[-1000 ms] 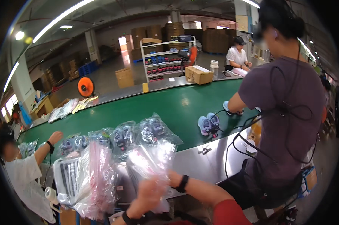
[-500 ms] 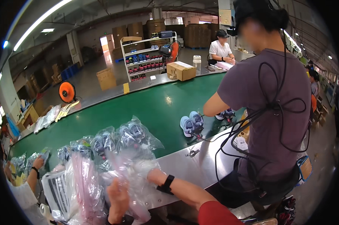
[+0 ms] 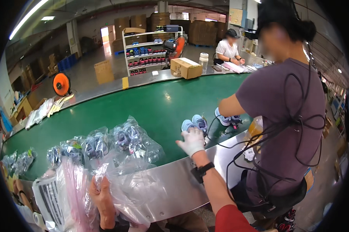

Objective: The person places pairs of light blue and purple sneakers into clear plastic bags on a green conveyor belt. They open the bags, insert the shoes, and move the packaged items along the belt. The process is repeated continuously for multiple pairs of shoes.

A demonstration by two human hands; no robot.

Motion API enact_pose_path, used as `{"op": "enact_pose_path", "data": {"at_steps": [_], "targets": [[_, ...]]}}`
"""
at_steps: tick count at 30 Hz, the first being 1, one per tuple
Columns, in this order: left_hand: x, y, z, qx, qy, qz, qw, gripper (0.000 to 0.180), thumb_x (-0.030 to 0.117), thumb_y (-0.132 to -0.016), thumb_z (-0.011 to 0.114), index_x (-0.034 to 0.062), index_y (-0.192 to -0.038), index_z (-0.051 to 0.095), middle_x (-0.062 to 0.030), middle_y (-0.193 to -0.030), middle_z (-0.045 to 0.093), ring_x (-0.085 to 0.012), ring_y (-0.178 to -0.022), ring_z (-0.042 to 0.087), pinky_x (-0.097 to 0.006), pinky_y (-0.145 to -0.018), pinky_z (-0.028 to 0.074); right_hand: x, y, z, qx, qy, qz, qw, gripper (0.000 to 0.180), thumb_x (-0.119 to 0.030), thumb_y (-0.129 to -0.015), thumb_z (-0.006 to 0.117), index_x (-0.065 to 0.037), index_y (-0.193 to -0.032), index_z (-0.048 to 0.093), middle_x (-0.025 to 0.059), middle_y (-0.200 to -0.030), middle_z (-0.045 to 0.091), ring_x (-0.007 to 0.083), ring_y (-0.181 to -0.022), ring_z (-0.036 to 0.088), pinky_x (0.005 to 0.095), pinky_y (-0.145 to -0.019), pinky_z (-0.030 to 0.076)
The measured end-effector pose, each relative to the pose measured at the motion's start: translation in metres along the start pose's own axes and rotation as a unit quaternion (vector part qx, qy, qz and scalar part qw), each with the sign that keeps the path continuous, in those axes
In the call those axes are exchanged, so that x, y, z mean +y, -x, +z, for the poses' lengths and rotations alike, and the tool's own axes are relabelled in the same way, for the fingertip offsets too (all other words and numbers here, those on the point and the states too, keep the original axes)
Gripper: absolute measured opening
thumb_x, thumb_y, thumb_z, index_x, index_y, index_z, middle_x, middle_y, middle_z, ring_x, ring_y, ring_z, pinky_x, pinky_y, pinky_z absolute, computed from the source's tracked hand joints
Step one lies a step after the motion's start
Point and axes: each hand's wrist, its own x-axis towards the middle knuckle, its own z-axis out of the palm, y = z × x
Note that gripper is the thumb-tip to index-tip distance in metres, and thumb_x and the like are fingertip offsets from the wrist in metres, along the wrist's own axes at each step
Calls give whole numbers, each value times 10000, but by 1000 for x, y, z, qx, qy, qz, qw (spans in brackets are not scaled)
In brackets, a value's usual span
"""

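Now, right hand (image 3: 192, 141): gloved, fingers spread open, reaching onto the pair of small blue shoes (image 3: 194, 123) on the green belt (image 3: 151, 104), nothing gripped.
Left hand (image 3: 103, 197): near left, fist closed on a clear plastic bag (image 3: 122, 181).
Bagged shoes (image 3: 124, 137): left on belt.

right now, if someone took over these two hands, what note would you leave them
Left hand: bare, gripping an empty clear plastic bag at the steel belt edge.
Right hand: gloved, reaching over the green belt, at or just short of the pair of small blue shoes; nothing gripped.
Done: several bagged pairs lie on the belt.
Left: the blue pair is unbagged.
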Motion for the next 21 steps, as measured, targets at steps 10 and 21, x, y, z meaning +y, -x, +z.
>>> {"op": "enact_pose_path", "data": {"at_steps": [10, 21], "targets": [[4, 0, 2, -5, -21, -4, 1000, 119, 74, -864, 621, -1, -955, 606, 28, -800, 570, -45, -710, 470, -206, -620, 375, 50, -41, 6, -208, 4, 47, 977, 574, -556, -634, 656, -197, -1082, 645, 221, -1205, 536, 389, -1185, 460, 490, -1020, 301], [30, 3, 6, -35, -53, -20, 998, 197, 171, -900, 578, -1, -993, 605, 25, -829, 574, -48, -742, 466, -216, -638, 382, 18, -29, -37, -92, -436, 164, 880, 505, -541, -755, 622, -55, -880, 676, 97, -735, 638, 191, -743, 614, 289, -718, 472]]}}
